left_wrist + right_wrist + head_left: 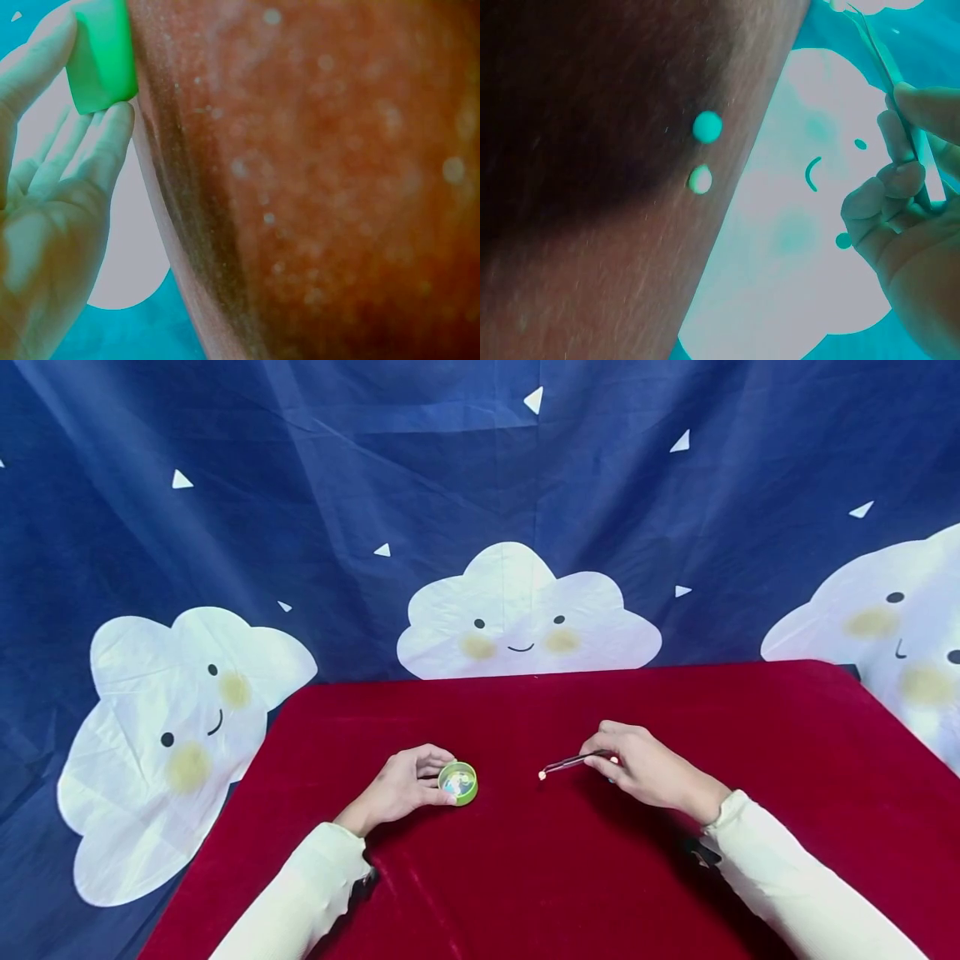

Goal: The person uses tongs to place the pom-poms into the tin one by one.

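My left hand (401, 787) holds a small round green container (474, 787) on the red cloth, thumb on one side and fingers on the other. Something shiny, white and bluish shows inside it; I cannot tell whether it is contents or the bottom. In the left wrist view the container's green side wall (109, 60) sits between thumb and fingertips. To the right, my right hand (637, 768) pinches dark metal tweezers (568, 763) pointing left. A tiny pale bead (542, 775) is at their tips, above the cloth. Below that hand lie a blue-green bead (707, 127) and a pale bead (700, 180).
A red velvety cloth (480, 893) covers the table. Behind its far edge hangs a blue curtain (337, 485) printed with white smiling clouds (517, 593) and small white triangles. Both forearms, in pale sleeves (300, 893), reach in from the near side.
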The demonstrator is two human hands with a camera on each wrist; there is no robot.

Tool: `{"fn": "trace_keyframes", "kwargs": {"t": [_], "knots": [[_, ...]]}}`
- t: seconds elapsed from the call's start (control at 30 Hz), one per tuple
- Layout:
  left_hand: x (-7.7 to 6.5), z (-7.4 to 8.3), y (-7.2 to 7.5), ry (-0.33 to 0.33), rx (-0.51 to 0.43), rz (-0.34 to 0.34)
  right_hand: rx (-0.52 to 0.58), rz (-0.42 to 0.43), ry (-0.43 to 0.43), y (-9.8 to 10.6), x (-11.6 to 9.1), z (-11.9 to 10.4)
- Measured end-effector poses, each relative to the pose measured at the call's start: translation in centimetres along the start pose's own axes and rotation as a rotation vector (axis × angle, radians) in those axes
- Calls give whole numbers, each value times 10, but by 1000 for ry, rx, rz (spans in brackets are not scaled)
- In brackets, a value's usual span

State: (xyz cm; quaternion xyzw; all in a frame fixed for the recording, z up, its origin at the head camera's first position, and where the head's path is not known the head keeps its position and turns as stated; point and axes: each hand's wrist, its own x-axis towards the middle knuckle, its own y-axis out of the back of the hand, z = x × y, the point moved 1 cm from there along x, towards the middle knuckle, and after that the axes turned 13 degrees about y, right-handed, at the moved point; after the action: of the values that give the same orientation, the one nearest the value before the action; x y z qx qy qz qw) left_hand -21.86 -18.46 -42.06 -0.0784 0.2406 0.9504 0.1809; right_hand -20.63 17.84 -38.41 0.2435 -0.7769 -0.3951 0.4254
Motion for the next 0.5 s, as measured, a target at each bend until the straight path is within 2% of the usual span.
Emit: {"fn": "trace_keyframes", "kwargs": {"t": [0.5], "knots": [[1,-3,1,-26,3,1,19,-38,18,-20,28,-7]]}}
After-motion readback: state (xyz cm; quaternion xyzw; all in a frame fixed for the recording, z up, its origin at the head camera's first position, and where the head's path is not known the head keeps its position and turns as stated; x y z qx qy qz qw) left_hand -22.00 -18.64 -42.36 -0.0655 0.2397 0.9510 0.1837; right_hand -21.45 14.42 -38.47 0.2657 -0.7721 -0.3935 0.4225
